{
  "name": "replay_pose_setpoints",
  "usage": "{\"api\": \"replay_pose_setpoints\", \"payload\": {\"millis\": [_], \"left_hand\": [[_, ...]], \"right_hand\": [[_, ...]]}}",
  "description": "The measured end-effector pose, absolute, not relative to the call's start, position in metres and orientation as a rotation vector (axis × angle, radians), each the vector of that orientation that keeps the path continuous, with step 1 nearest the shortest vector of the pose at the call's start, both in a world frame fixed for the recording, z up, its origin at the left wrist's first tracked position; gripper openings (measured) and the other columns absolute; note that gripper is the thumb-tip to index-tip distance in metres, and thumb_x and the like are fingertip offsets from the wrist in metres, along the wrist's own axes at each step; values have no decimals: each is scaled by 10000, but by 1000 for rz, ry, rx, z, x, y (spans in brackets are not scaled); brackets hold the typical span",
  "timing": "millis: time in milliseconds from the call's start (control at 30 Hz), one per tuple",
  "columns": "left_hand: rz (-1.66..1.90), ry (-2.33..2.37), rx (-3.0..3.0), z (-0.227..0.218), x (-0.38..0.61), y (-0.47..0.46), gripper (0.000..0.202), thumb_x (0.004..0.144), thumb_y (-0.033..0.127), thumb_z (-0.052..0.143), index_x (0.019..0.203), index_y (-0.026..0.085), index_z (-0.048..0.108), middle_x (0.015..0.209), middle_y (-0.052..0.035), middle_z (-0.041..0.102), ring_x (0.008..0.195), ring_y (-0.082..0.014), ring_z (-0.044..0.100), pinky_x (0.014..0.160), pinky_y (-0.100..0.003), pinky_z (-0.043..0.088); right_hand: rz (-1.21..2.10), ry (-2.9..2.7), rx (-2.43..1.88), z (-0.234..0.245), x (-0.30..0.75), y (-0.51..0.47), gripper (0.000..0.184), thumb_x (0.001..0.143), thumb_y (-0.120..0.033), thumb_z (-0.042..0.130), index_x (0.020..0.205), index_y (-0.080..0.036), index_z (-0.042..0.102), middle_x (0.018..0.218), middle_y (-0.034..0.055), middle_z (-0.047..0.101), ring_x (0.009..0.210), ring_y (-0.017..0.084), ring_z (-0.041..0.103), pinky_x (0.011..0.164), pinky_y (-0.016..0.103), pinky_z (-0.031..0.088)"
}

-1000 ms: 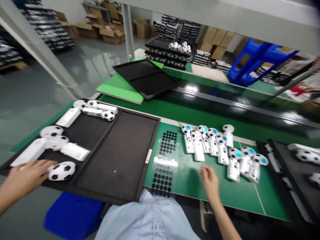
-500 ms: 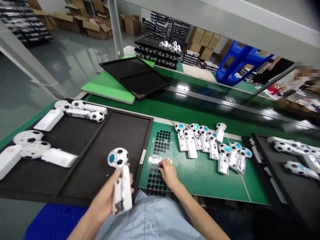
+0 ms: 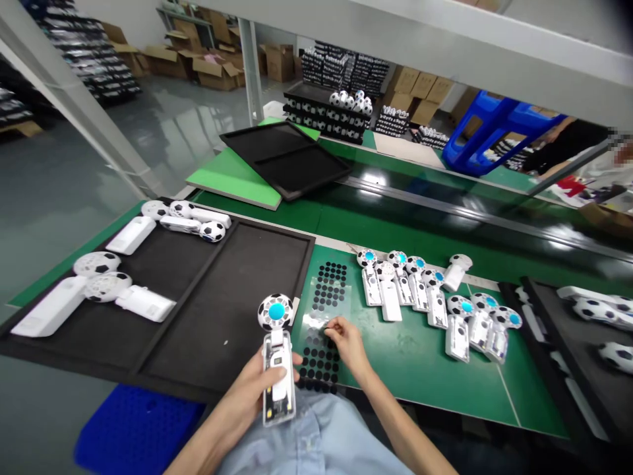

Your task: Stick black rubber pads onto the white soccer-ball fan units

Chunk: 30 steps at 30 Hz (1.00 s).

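Observation:
My left hand (image 3: pixel 257 389) is closed round the white handle of a football-patterned hand fan (image 3: pixel 275 356), held upright with its blue centre facing me, over the near edge of the black tray (image 3: pixel 237 290). My right hand (image 3: pixel 346 340) rests on a clear sheet of black round stickers (image 3: pixel 324 316), fingers pinched at the sheet; what they pinch is too small to make out. A row of several similar fans (image 3: pixel 425 293) lies on the green mat (image 3: pixel 420 369) to the right.
More white fans (image 3: pixel 113 293) lie in the tray's left compartment. A second black tray (image 3: pixel 583 330) with fans sits at the right. An empty black tray (image 3: pixel 287 158) lies beyond the green conveyor (image 3: pixel 445 224). A blue crate (image 3: pixel 133 429) stands below the bench.
My left hand took a fan from the tray's left side and brought it to the middle, turning it face-up. My right hand moved left from the mat onto the sticker sheet.

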<state>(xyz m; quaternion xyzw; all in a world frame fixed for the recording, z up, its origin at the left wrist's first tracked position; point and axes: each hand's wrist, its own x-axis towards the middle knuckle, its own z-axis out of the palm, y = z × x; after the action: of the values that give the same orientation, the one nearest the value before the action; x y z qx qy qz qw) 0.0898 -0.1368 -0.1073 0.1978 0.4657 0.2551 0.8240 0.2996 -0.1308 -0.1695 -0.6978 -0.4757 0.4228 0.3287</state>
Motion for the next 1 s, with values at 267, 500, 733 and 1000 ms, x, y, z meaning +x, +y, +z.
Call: {"api": "replay_pose_setpoints", "payload": {"millis": [267, 500, 733, 1000], "left_hand": [[596, 932, 604, -107, 106, -125, 596, 723, 353, 683, 1245, 251, 415, 966, -32, 607, 811, -188, 582, 702, -298, 487], [626, 882, 762, -119, 104, -136, 800, 678, 287, 684, 1373, 255, 290, 1352, -79, 434, 1134, -282, 484, 919, -358, 429], [584, 995, 1001, -106, 107, -133, 798, 629, 168, 570, 1368, 158, 269, 1432, -103, 347, 1330, -263, 270, 1088, -364, 259], [609, 974, 1057, -110, 106, -135, 757, 646, 134, 557, 1359, 168, 302, 1419, -91, 376, 1329, -261, 275, 1107, -373, 222]], "right_hand": [[1296, -1083, -1520, -91, 267, -134, 109, 695, -273, 553, 673, -177, 598, 702, -8, 525, 569, 109, 509, 541, 224, 425], [1130, -1400, -1556, -72, 246, -150, 150, 773, -123, 480, 765, -183, 617, 722, -2, 577, 663, 121, 541, 638, 223, 415], [971, -1606, -1605, -72, 245, -155, 173, 812, -88, 449, 750, -190, 573, 760, 1, 579, 721, 130, 556, 657, 227, 393], [936, -1707, -1622, -71, 243, -155, 181, 834, -104, 428, 773, -200, 568, 775, 10, 568, 725, 144, 551, 637, 241, 394]]}}
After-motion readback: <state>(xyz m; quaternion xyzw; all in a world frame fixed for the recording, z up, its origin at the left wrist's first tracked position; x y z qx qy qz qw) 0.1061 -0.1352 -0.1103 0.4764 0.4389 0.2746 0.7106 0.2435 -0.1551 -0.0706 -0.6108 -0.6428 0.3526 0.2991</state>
